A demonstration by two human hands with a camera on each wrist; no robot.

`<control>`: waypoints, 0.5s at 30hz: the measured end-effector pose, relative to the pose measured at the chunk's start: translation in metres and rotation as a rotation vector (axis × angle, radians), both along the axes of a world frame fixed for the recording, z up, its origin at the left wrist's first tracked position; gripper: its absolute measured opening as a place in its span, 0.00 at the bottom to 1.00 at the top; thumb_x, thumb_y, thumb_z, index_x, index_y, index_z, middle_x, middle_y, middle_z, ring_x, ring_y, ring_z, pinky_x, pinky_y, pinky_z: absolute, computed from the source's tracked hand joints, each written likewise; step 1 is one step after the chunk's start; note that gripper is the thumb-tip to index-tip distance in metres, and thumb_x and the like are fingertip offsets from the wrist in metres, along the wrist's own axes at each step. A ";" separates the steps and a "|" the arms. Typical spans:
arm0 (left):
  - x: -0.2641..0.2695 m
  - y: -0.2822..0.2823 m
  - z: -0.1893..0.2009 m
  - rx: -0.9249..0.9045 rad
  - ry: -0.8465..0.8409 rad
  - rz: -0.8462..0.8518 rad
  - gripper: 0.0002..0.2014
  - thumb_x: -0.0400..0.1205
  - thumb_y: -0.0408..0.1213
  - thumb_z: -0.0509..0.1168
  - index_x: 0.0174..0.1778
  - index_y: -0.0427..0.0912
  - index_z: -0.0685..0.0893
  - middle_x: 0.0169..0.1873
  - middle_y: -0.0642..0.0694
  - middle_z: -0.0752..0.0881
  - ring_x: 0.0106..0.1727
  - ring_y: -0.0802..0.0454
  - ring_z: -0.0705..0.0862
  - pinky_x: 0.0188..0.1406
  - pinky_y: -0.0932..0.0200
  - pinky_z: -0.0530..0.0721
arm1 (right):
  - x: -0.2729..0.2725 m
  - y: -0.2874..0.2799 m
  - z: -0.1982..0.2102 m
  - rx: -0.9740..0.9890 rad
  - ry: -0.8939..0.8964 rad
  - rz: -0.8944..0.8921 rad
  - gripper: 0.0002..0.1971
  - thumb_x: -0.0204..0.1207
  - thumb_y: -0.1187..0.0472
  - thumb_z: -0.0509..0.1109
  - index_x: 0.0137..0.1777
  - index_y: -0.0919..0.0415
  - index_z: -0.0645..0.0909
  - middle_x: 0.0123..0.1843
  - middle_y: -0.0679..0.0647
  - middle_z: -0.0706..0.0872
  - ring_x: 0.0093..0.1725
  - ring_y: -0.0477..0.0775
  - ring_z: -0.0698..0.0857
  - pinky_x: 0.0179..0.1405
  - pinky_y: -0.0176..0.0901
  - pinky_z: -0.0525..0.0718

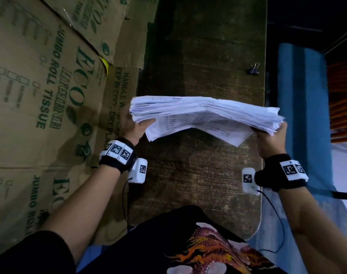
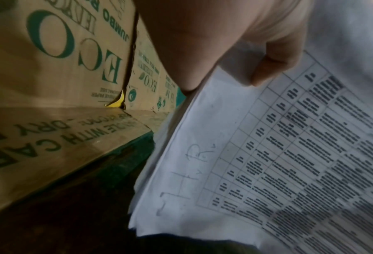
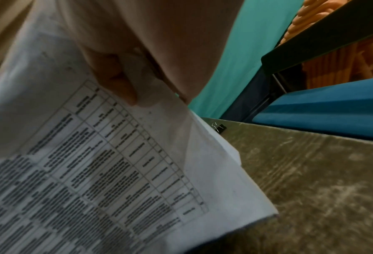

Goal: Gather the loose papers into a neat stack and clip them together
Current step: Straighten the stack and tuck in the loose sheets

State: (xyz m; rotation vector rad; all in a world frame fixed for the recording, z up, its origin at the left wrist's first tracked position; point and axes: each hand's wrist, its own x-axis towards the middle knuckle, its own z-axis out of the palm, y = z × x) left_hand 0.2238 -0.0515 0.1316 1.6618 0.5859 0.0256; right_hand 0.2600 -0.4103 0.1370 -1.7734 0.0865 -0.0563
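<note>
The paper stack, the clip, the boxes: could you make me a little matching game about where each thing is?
Things:
1. paper stack
2. binder clip
3. cardboard boxes
4. blue cushion

Places or states:
A. lying alone on the wooden table, near its far right edge
B. beside the table, on the person's right
C. held up off the table, left hand and right hand each at one end
D. printed with green letters, along the table's left side

Pairs: 1-C, 2-A, 3-D, 4-B
</note>
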 end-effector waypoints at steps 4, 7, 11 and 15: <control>-0.012 -0.003 -0.014 0.201 -0.068 -0.149 0.21 0.64 0.47 0.70 0.50 0.42 0.82 0.50 0.47 0.87 0.53 0.55 0.85 0.58 0.53 0.83 | -0.011 0.009 -0.017 -0.159 0.086 0.091 0.12 0.64 0.69 0.69 0.47 0.58 0.81 0.48 0.50 0.90 0.43 0.22 0.83 0.47 0.26 0.80; -0.010 -0.018 -0.010 0.137 -0.008 -0.065 0.14 0.68 0.37 0.74 0.47 0.48 0.82 0.49 0.51 0.83 0.49 0.57 0.81 0.54 0.61 0.79 | -0.011 0.013 -0.016 -0.198 0.081 0.092 0.10 0.63 0.60 0.72 0.45 0.51 0.80 0.49 0.46 0.88 0.43 0.20 0.82 0.50 0.32 0.81; -0.016 -0.004 -0.016 -0.124 0.013 0.080 0.18 0.71 0.18 0.73 0.52 0.41 0.84 0.42 0.58 0.90 0.45 0.61 0.87 0.47 0.63 0.83 | 0.005 0.012 0.024 0.046 0.055 0.037 0.14 0.65 0.79 0.76 0.45 0.62 0.85 0.38 0.41 0.91 0.40 0.41 0.86 0.43 0.36 0.84; -0.048 0.002 -0.023 -0.181 0.133 -0.001 0.24 0.67 0.19 0.76 0.59 0.33 0.83 0.53 0.45 0.89 0.57 0.47 0.87 0.49 0.60 0.85 | 0.018 0.020 0.077 0.044 0.067 0.295 0.19 0.61 0.78 0.78 0.54 0.78 0.82 0.42 0.53 0.90 0.44 0.52 0.85 0.46 0.42 0.85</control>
